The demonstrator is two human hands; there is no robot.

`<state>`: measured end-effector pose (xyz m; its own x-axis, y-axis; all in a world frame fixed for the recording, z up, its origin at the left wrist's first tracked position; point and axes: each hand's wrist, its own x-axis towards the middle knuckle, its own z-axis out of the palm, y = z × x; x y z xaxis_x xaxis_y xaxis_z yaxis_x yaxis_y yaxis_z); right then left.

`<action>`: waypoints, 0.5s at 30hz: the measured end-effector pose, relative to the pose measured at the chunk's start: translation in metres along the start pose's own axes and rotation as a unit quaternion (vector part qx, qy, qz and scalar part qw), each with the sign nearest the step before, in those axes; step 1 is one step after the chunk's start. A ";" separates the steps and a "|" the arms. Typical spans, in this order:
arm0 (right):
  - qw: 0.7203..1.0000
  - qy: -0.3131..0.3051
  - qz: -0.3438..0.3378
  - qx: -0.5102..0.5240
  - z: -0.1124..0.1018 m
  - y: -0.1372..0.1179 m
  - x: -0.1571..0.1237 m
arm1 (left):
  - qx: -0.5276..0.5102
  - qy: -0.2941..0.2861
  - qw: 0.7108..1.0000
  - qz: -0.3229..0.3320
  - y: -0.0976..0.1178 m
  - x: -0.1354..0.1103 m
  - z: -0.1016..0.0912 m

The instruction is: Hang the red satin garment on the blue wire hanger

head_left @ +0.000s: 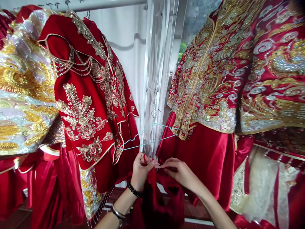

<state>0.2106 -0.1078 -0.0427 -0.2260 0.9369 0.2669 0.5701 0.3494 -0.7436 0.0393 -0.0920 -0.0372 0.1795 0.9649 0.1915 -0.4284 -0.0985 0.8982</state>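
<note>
My left hand [141, 171], with dark beads and bangles on the wrist, is closed on a thin red strap [145, 159]. From my hands hangs a dark red garment [164, 198], its lower part in shadow. My right hand [177, 171] reaches in from the right with its fingers pinched, the tips meeting those of the left; what lies between them is too small to make out. Just above both hands is a light blue wire clothes hanger [153, 124] with nothing on its bar, its hook upward before a pale upright post.
On the left hangs a red embroidered jacket [78, 70] beside a gold and silver sequinned garment [23, 86]. Embroidered jackets [205, 76] over a red satin skirt [202, 156] hang close on the right. A metal rail [107, 5] crosses the top left, before a white curtain [124, 28].
</note>
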 end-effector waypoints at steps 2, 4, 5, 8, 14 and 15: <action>1.000 0.011 -0.016 0.008 0.017 -0.002 -0.002 | 0.006 -0.008 1.000 -0.009 0.000 -0.003 0.002; 0.997 0.026 -0.014 0.064 0.035 -0.002 -0.001 | 0.005 -0.028 0.999 -0.022 0.001 -0.004 0.003; 0.995 0.040 -0.013 0.093 0.043 -0.001 0.000 | 0.003 -0.039 0.999 -0.025 0.002 -0.005 0.002; 0.986 0.066 -0.005 0.150 0.059 0.003 0.005 | 0.011 -0.058 0.998 -0.030 0.007 -0.004 -0.005; 0.959 0.078 0.043 0.269 0.061 -0.001 0.014 | 0.107 -0.102 0.988 -0.033 0.022 0.000 -0.031; 0.953 0.085 0.052 0.285 0.059 -0.001 0.015 | 0.105 -0.099 0.989 -0.037 0.023 0.001 -0.038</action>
<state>0.1596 -0.0953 -0.0740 -0.0324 0.9717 0.2341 0.0504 0.2355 -0.9706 -0.0037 -0.0839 -0.0315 0.3827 0.9068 0.1769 -0.2172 -0.0978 0.9712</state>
